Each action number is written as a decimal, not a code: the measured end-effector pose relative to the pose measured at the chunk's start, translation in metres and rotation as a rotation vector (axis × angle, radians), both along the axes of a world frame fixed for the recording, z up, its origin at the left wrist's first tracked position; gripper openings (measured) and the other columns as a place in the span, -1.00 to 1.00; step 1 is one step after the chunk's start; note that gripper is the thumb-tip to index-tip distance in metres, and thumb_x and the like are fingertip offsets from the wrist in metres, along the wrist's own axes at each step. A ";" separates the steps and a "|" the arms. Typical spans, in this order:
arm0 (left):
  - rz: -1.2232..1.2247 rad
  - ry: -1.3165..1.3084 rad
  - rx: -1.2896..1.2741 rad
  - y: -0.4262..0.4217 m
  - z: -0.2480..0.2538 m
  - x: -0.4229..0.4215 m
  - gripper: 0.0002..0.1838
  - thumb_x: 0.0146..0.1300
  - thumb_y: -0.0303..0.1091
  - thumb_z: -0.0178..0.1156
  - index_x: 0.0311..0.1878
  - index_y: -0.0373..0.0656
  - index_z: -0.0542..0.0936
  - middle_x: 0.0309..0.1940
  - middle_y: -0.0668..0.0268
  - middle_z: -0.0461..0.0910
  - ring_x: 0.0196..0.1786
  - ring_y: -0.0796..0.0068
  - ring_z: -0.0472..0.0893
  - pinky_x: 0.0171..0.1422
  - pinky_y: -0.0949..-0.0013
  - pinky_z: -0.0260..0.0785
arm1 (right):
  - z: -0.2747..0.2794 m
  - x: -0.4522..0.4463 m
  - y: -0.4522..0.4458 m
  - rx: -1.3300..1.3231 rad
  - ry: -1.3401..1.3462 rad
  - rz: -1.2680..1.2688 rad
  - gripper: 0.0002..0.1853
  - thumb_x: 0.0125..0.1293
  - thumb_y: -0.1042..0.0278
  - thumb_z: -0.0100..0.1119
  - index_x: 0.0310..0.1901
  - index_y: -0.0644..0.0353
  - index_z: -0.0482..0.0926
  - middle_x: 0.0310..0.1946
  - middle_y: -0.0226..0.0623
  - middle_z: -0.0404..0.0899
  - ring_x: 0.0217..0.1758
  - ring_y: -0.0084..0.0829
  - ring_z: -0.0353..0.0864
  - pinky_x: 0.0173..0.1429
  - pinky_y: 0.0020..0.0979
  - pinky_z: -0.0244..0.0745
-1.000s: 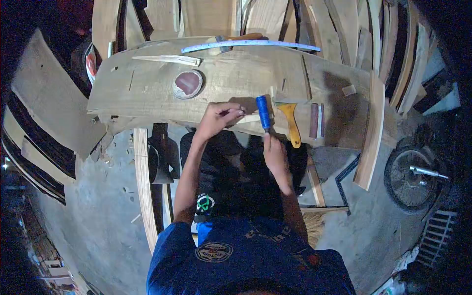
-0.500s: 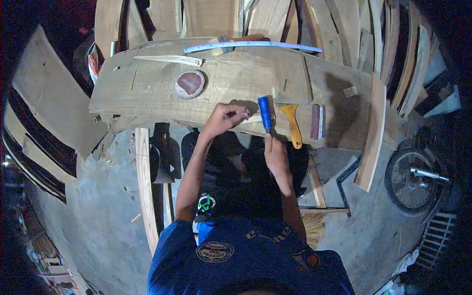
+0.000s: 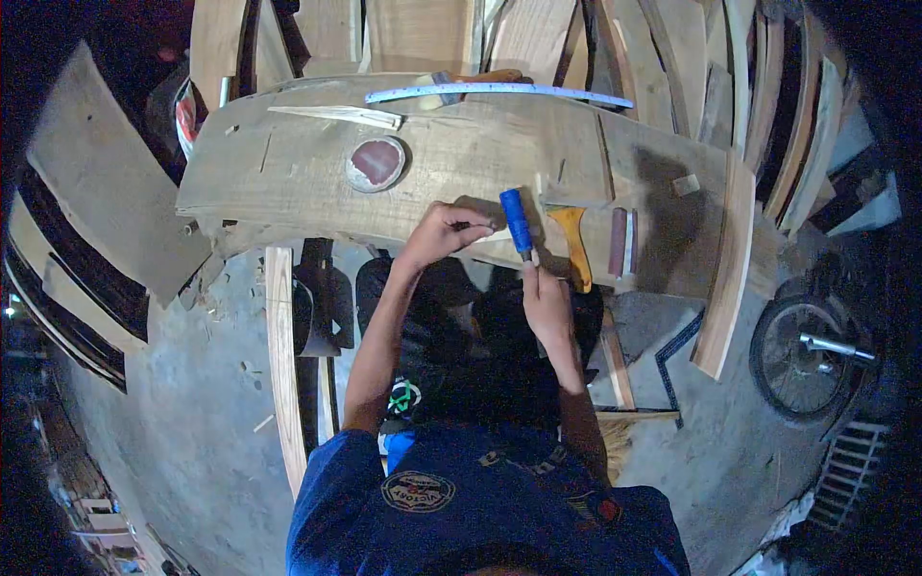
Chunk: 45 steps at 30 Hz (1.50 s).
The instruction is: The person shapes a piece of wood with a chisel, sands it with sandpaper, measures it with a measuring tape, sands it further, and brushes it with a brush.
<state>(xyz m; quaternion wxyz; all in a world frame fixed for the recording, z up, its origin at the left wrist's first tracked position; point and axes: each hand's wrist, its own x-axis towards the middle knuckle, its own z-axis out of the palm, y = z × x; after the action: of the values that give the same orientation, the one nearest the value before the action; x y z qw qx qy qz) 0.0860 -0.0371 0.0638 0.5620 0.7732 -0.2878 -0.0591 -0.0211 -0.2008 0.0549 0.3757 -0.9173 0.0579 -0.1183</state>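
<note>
My left hand (image 3: 444,236) is closed in a pinch over the near edge of the wooden bench (image 3: 307,206). Whatever lies between its fingertips is too small to make out. Beside those fingertips a pale wood sliver (image 3: 497,235) rests on the bench. My right hand (image 3: 549,305) is closed around the lower, metal end of a blue-handled tool (image 3: 516,219), whose handle points up and away from me. The fingers hide the rest of that tool. Just right of it lies a paintbrush with a yellow handle (image 3: 574,245).
A round tin (image 3: 376,163) with a reddish-brown top stands on the bench. Farther back are a speckled curved strip (image 3: 499,88) and another brush (image 3: 442,88). Sandpaper pieces (image 3: 618,242) lie to the right. Boards lean behind; a wheel (image 3: 812,357) is at right.
My left fingertips have shifted slightly right and down, closer to the blue-handled tool. My right hand has moved a little to the right, still holding the tool.
</note>
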 end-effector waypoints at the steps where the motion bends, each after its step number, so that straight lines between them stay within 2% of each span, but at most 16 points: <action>1: 0.002 0.069 0.051 0.000 0.002 -0.001 -0.86 -0.08 -0.47 0.21 -0.39 -0.28 0.56 -0.56 0.29 0.54 -0.50 0.62 0.46 -0.38 0.53 0.32 | 0.025 -0.003 0.003 0.059 0.050 0.014 -0.65 0.25 0.21 -0.25 -0.49 0.33 0.39 -0.63 0.05 0.37 -0.51 0.02 0.38 -0.50 -0.15 0.19; 5: -0.028 -0.009 -0.070 -0.001 -0.006 0.001 -0.87 -0.08 -0.48 0.21 -0.41 -0.28 0.56 -0.54 0.28 0.56 -0.47 0.59 0.49 -0.35 0.52 0.34 | 0.091 -0.012 0.020 0.210 -0.007 0.011 -0.71 0.24 0.28 -0.20 -0.51 0.32 0.36 -0.71 -0.01 0.32 -0.59 -0.03 0.35 -0.55 -0.20 0.13; 6: -0.035 -0.026 -0.073 -0.001 -0.007 0.002 -0.88 -0.08 -0.48 0.21 -0.41 -0.28 0.56 -0.53 0.27 0.56 -0.46 0.59 0.50 -0.34 0.51 0.35 | 0.093 -0.013 0.021 0.142 -0.050 0.020 -0.73 0.22 0.27 -0.20 -0.49 0.28 0.36 -0.71 0.01 0.37 -0.61 0.00 0.40 -0.58 -0.13 0.24; 11: -0.055 -0.070 -0.079 0.001 -0.001 0.002 -0.89 -0.07 -0.48 0.20 -0.41 -0.27 0.57 -0.50 0.26 0.57 -0.42 0.58 0.52 -0.31 0.51 0.36 | 0.038 -0.003 0.014 -0.023 0.052 0.096 -0.70 0.24 0.27 -0.20 -0.56 0.29 0.34 -0.71 0.01 0.32 -0.61 0.00 0.35 -0.58 -0.21 0.15; 14: -0.046 0.052 0.080 0.003 0.007 0.000 -0.90 -0.06 -0.49 0.20 -0.41 -0.27 0.57 -0.48 0.26 0.57 -0.39 0.60 0.51 -0.29 0.51 0.35 | 0.069 -0.011 0.017 0.093 0.014 0.036 -0.70 0.23 0.29 -0.18 -0.56 0.30 0.34 -0.71 0.01 0.33 -0.60 0.01 0.35 -0.60 -0.21 0.17; 18: -0.069 0.022 -0.083 0.002 -0.002 0.002 -0.91 -0.06 -0.50 0.20 -0.42 -0.26 0.57 -0.56 0.32 0.56 -0.50 0.66 0.45 -0.40 0.55 0.30 | 0.053 -0.007 0.020 0.007 -0.036 0.134 -0.72 0.22 0.25 -0.18 -0.49 0.27 0.40 -0.74 0.00 0.37 -0.62 0.00 0.41 -0.60 -0.13 0.24; 23: -0.047 0.015 -0.023 0.004 -0.010 0.004 -0.91 -0.07 -0.51 0.20 -0.43 -0.26 0.57 -0.62 0.35 0.53 -0.56 0.71 0.40 -0.46 0.56 0.27 | 0.067 -0.011 0.024 0.033 0.002 0.089 -0.73 0.21 0.26 -0.15 -0.50 0.28 0.40 -0.73 0.03 0.37 -0.62 0.01 0.40 -0.60 -0.11 0.23; 25: -0.041 0.035 -0.030 0.003 -0.006 0.002 -0.91 -0.08 -0.50 0.21 -0.43 -0.26 0.57 -0.61 0.35 0.54 -0.55 0.71 0.41 -0.45 0.57 0.27 | 0.068 -0.011 0.027 0.092 -0.040 0.058 -0.69 0.22 0.31 -0.17 -0.61 0.30 0.31 -0.73 0.02 0.29 -0.63 -0.01 0.34 -0.61 -0.24 0.15; 29: 0.001 0.064 0.025 0.002 0.002 0.008 -0.92 -0.08 -0.50 0.21 -0.45 -0.26 0.57 -0.60 0.36 0.54 -0.54 0.71 0.41 -0.44 0.57 0.29 | 0.026 0.005 0.006 0.111 -0.106 0.081 -0.64 0.23 0.25 -0.20 -0.66 0.28 0.28 -0.77 0.00 0.26 -0.65 -0.03 0.33 -0.61 -0.25 0.14; 31: -0.023 0.012 -0.058 0.001 -0.005 0.001 -0.93 -0.08 -0.50 0.21 -0.47 -0.27 0.56 -0.59 0.36 0.54 -0.51 0.71 0.42 -0.42 0.57 0.30 | 0.020 -0.004 -0.001 0.325 0.206 -0.083 -0.62 0.24 0.22 -0.23 -0.63 0.30 0.32 -0.73 0.02 0.31 -0.60 -0.02 0.36 -0.58 -0.26 0.18; 33: -0.025 0.073 -0.052 0.001 -0.005 0.000 -0.94 -0.09 -0.52 0.21 -0.49 -0.28 0.55 -0.58 0.34 0.54 -0.49 0.70 0.44 -0.38 0.58 0.31 | -0.001 -0.003 -0.006 0.329 0.179 -0.081 -0.60 0.25 0.19 -0.26 -0.57 0.33 0.36 -0.67 0.04 0.36 -0.53 0.01 0.39 -0.52 -0.23 0.23; 35: -0.017 0.073 -0.068 0.003 -0.006 0.002 -0.93 -0.11 -0.53 0.22 -0.50 -0.29 0.55 -0.57 0.34 0.54 -0.47 0.69 0.45 -0.36 0.58 0.32 | -0.016 0.000 -0.006 0.049 0.038 0.057 -0.61 0.25 0.20 -0.27 -0.54 0.35 0.38 -0.62 0.07 0.38 -0.49 0.05 0.38 -0.48 -0.18 0.25; 37: -0.035 0.001 -0.158 0.003 -0.001 0.003 -0.94 -0.11 -0.54 0.21 -0.51 -0.30 0.54 -0.57 0.34 0.54 -0.45 0.67 0.46 -0.34 0.58 0.33 | -0.017 0.002 -0.005 0.040 0.127 0.048 -0.62 0.25 0.21 -0.27 -0.53 0.36 0.38 -0.59 0.09 0.38 -0.46 0.06 0.38 -0.44 -0.12 0.25; 40: -0.038 0.228 -0.168 0.011 -0.001 0.000 -0.96 -0.09 -0.54 0.20 -0.52 -0.30 0.55 -0.56 0.35 0.54 -0.44 0.65 0.47 -0.32 0.58 0.33 | -0.003 -0.001 0.002 0.102 0.156 0.024 -0.63 0.25 0.23 -0.26 -0.52 0.36 0.40 -0.58 0.10 0.38 -0.44 0.05 0.39 -0.44 -0.10 0.25; 42: 0.198 0.432 -0.536 0.017 -0.008 0.006 -0.96 -0.07 -0.54 0.20 -0.51 -0.31 0.55 -0.55 0.34 0.54 -0.42 0.63 0.48 -0.30 0.57 0.33 | -0.004 -0.002 0.003 0.078 0.141 0.022 -0.63 0.25 0.23 -0.26 -0.52 0.36 0.40 -0.58 0.10 0.38 -0.44 0.05 0.39 -0.45 -0.11 0.25; 45: 0.148 0.142 -0.234 0.007 -0.005 0.002 -0.95 -0.07 -0.52 0.21 -0.50 -0.30 0.56 -0.54 0.33 0.55 -0.41 0.62 0.50 -0.29 0.57 0.33 | -0.016 -0.001 -0.004 0.011 0.131 0.033 -0.63 0.24 0.22 -0.25 -0.52 0.35 0.41 -0.58 0.09 0.39 -0.44 0.04 0.40 -0.45 -0.13 0.27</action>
<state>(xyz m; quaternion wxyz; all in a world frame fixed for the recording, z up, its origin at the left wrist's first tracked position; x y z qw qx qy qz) 0.0882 -0.0300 0.0586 0.6699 0.7155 -0.1947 -0.0381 -0.0223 -0.2047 0.0391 0.3779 -0.9219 0.0679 -0.0516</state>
